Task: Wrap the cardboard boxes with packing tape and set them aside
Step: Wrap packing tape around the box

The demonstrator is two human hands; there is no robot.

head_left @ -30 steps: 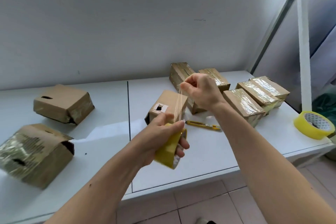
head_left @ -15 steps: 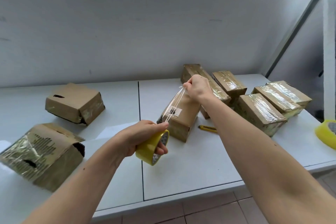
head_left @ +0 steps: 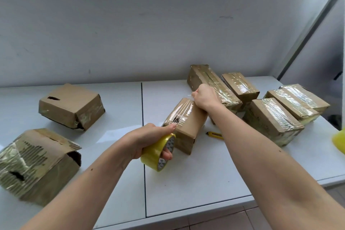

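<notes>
Lying lengthwise toward the wall, the box (head_left: pixel 188 123) takes tape pinched by the right hand (head_left: pixel 204 97), left hand (head_left: pixel 149 139) gripping the roll (head_left: pixel 158 152).

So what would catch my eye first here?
Probably the clear tape stretched over the middle box, pulled from the yellow roll in the left hand by the right hand. Then the taped boxes clustered at the right.

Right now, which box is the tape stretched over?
The centre box, between left hand and right hand; the others lie apart, untouched.
</notes>
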